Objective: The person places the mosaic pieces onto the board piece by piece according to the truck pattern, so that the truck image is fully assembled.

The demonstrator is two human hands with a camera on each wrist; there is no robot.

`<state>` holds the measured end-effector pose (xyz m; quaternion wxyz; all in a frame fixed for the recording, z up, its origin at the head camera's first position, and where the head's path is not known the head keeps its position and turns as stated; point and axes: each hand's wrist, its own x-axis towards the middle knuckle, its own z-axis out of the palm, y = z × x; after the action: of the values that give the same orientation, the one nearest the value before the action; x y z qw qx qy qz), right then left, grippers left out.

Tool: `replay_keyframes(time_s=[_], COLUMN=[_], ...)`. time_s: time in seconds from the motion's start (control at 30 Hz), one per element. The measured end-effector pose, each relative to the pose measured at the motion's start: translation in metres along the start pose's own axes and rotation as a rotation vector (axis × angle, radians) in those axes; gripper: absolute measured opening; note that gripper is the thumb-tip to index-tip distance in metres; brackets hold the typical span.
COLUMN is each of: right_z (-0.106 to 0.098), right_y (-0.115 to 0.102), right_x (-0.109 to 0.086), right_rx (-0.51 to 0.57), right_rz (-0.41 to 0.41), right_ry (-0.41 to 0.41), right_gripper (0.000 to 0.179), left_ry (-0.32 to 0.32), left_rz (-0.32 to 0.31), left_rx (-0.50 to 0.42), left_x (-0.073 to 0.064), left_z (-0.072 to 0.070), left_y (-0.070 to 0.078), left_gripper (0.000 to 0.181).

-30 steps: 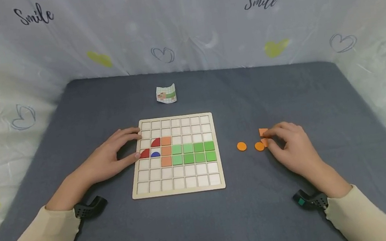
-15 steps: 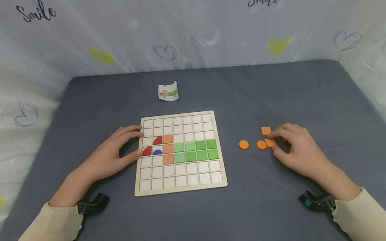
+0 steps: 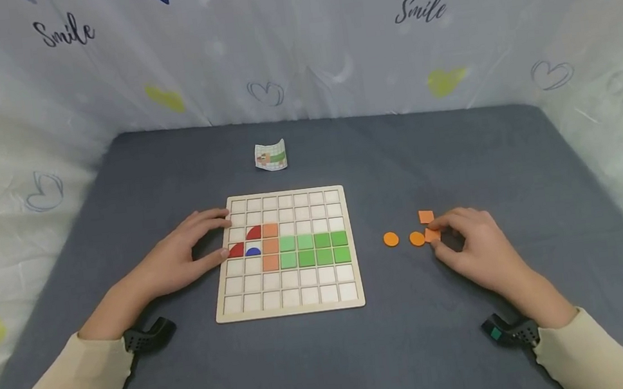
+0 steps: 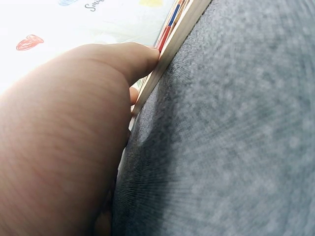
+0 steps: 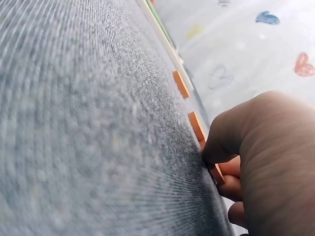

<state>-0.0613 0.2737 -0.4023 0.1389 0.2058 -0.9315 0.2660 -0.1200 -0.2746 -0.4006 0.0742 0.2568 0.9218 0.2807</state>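
My left hand (image 3: 181,252) rests along the left edge of the wooden grid board (image 3: 292,302), fingers extended and thumb beside a red quarter-round tile (image 3: 237,250). The left wrist view shows that thumb (image 4: 140,58) against the board's side. Right of the board, my right hand (image 3: 476,245) pinches an orange square tile (image 3: 431,236) low at the table, thumb and index finger at its right side. Another orange square tile (image 3: 426,216) lies just beyond it. Two orange round tiles (image 3: 391,239) lie to the left, the nearer one beside the pinched square.
Green tiles (image 3: 325,256), orange tiles (image 3: 272,245), red quarter-rounds and a blue half-round tile (image 3: 253,251) sit in the board's cells. A small curled picture card (image 3: 270,156) lies behind the board on the dark cloth-covered table (image 3: 424,349). A printed curtain (image 3: 293,47) hangs behind.
The right fingertips have come off the far orange square, which now shows whole. The nearer square shows more of itself at the fingertips. The left hand stays at the board; the head view shifts slightly.
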Motion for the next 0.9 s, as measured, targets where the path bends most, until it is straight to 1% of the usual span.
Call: replay_keyframes(time_s=[0.27,0.43,0.57,0.7,0.9], right_z=[0.005,0.007,0.007,0.007,0.007], right_y=[-0.003,-0.005,-0.005,-0.004,-0.004], right_x=[0.0,0.001,0.001,0.002,0.007], right_rx=[0.02,0.049,0.043,0.035,0.036], right_rz=[0.059,0.095,0.101,0.102,0.08], right_ry=[-0.006,0.005,0.052,0.094,0.088], right_gripper=[0.018,0.018,0.022,0.025,0.023], left_ry=[0.01,0.018,0.016,0.012,0.006], left_rz=[0.007,-0.012,-0.009,0.014,0.029], left_rx=[-0.007,-0.009,-0.01,-0.006,-0.005], left_x=[-0.008,-0.012,-0.008,-0.002,0.001], left_z=[0.0,0.003,0.006,0.005,0.002], left_y=[-0.002,-0.005,-0.005,-0.003,-0.003], left_gripper=[0.059,0.059,0.06,0.06,0.058])
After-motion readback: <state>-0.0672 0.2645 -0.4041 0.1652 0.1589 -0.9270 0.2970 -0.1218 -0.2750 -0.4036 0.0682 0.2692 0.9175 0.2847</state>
